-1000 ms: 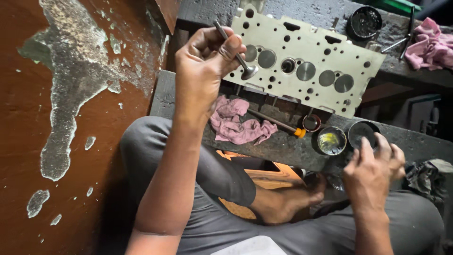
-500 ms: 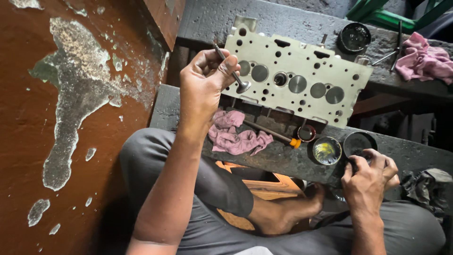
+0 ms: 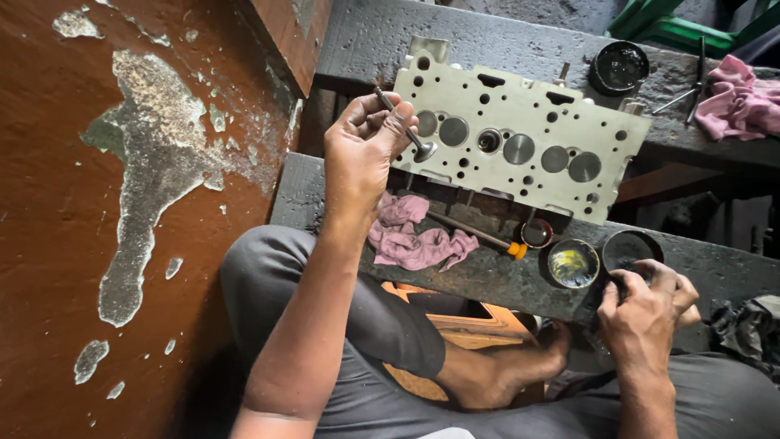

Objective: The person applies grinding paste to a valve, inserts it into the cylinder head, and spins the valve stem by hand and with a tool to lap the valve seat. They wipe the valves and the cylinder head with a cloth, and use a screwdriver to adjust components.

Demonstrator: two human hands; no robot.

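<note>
Left hand [image 3: 361, 142] is gripping an engine valve [image 3: 404, 126] beside the cylinder head [image 3: 520, 142]; right hand [image 3: 646, 305] is closing on a round tin [image 3: 630, 248]; coating the valve appears next.

Pink rag [image 3: 418, 242]; pale grey cylinder head [image 3: 520, 142].

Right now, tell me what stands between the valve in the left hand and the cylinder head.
Nothing visible does. The left hand holds the valve by its stem, its round end over the cylinder head near the left edge. The pink rag lies lower, off to the side.
</note>
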